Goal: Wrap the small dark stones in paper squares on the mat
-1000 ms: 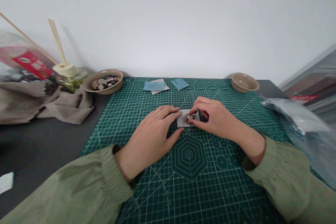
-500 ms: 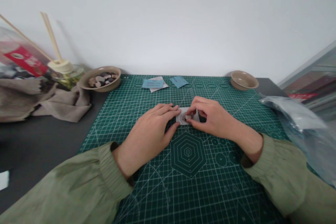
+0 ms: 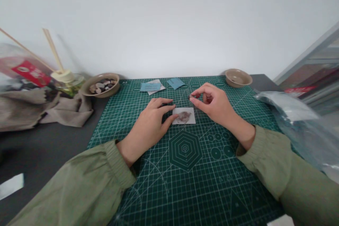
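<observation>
A small white pad (image 3: pixel 192 111) with a grey-brown smudge lies flat on the green cutting mat (image 3: pixel 143 197). At its left edge is my left hand (image 3: pixel 150 123), palm down, fingers and thumb apart, the thumb touching the pad's edge. My right hand (image 3: pixel 213 102) is raised above and right of the pad, pinching a small dark pebble (image 3: pixel 189 97) between thumb and index finger. The fingers partly hide the pebble.
A brown bowl (image 3: pixel 116 90) of mixed pebbles stands at the back left, another bowl (image 3: pixel 238 78) at the back right. Blue packets (image 3: pixel 176 83) lie behind the pad. Reed diffuser (image 3: pixel 63 77) and cloth (image 3: pixel 66 111) are left, a clear plastic bag (image 3: pixel 291 123) right.
My right hand has lifted off the pad with the pebble and moved up, uncovering the smudge. My left fingers have drawn back to the pad's left edge. The view has shifted slightly.
</observation>
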Motion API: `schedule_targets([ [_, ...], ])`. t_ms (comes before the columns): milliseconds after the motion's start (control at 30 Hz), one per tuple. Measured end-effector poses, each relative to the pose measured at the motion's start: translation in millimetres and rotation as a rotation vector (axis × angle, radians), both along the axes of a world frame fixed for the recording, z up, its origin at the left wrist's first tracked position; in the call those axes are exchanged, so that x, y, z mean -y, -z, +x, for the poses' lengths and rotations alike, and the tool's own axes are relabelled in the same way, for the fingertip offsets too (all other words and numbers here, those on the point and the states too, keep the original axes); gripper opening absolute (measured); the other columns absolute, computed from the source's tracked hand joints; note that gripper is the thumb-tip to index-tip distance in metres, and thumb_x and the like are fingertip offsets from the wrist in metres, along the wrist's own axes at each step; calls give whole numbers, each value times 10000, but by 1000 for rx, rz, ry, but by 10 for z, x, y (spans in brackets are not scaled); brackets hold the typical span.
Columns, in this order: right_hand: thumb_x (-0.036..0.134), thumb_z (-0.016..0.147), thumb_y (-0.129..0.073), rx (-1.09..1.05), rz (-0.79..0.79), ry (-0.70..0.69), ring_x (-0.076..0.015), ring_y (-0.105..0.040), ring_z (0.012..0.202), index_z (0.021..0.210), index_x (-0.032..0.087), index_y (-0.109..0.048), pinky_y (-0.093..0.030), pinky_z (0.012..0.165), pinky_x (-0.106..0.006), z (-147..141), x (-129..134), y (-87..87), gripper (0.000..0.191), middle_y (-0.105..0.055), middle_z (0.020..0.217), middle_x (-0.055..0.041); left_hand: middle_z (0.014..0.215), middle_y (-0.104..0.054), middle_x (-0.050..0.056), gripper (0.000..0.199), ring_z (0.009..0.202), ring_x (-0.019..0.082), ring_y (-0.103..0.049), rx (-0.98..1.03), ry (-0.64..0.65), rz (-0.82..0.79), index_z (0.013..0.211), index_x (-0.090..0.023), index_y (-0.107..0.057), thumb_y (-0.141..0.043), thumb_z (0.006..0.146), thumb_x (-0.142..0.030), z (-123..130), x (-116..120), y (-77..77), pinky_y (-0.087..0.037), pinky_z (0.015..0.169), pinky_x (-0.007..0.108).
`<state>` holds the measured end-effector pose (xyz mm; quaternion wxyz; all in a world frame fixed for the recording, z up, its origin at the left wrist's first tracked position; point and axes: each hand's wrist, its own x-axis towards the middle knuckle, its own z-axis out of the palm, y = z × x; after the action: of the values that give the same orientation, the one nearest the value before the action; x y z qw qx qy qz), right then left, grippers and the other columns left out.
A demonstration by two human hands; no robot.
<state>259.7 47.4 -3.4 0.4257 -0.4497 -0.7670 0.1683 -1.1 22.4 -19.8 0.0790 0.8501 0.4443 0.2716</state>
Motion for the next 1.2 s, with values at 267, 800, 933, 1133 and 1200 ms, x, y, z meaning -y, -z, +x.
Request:
schedule_targets([
  [267,417,931,-801,-113,-86,2,-123,-503,611,1012,195,-818,-408,627,-309,45,-107,126,237,-624,797,7,1039,-793,94,302,1000,286,-722,112,6,-296,977,-217,-801,-883,833,-470,-18,-315,-177,-611,948,488],
  [800,402,910,-818,-179,-103,9,-113,-480,599,1003,182,-821,-409,641,-310,63,-156,177,239,-645,795,8,1125,-831,64,235,994,247,-781,4,72,-126,1128,-241,-830,-679,1025,-389,-224,-129,-378,-622,955,407],
  [933,381,905,-827,-185,-95,3,-109,-489,597,995,179,-825,-404,629,-308,59,-153,176,221,-662,830,2,1208,-784,90,267,1090,248,-750,-170,206,-24,1175,-235,-825,-604,1080,-351,-277,-85,-369,-592,1008,400],
  [1133,362,901,-839,-171,-85,9,-114,-500,599,979,193,-828,-404,629,-315,59,-162,202,187,-656,804,8,1115,-771,89,304,1028,245,-750,-432,275,119,1288,-250,-779,-563,1109,-366,-264,4,-400,-606,886,368],
  [1200,357,902,-842,-163,-77,11,-116,-498,601,976,195,-830,-406,637,-319,61,-161,204,178,-654,795,10,1070,-778,80,294,988,238,-751,-465,276,160,1257,-253,-783,-543,1116,-349,-248,35,-420,-601,837,356],
])
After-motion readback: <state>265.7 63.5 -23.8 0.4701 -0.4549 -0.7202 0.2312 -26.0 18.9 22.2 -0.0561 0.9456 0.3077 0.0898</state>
